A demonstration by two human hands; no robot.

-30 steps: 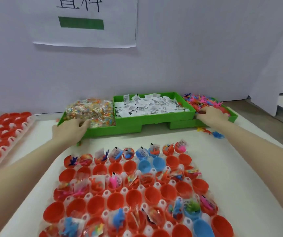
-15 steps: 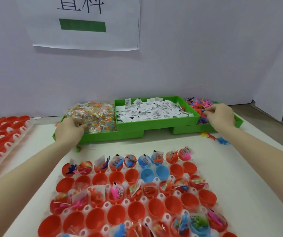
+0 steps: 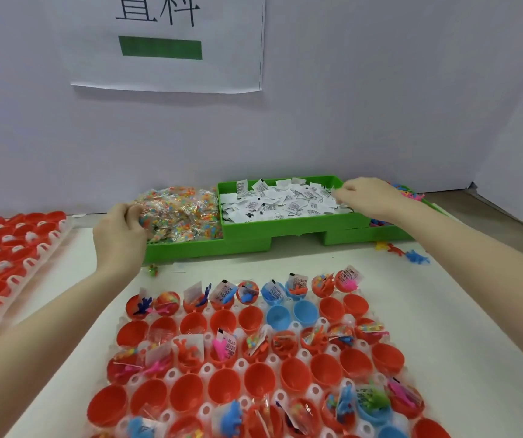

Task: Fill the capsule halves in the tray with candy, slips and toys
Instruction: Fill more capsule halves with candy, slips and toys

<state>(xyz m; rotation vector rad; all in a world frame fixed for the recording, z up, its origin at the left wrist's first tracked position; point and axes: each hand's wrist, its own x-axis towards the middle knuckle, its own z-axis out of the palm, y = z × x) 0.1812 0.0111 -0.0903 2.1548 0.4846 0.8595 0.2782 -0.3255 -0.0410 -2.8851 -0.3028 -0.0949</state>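
Note:
A clear tray in front of me holds red capsule halves and a few blue ones; some carry candy, slips and toys, others hold nothing. Behind it stand green bins. My left hand reaches into the candy packets in the left bin, its fingers curled round some of them. My right hand hovers over the right side of the white paper slips, with its fingertips curled and pinching at the pile. The colourful toys lie just behind that hand.
A second tray of red capsule halves sits at the far left. Loose toys lie on the white table right of the bins, and a stray candy packet lies before the left bin. A white wall with a paper sign closes off the back.
My right hand moved left from the toy bin to the slips. My left hand pushed further into the candy and closed on packets. The view tilted so the tray sits lower.

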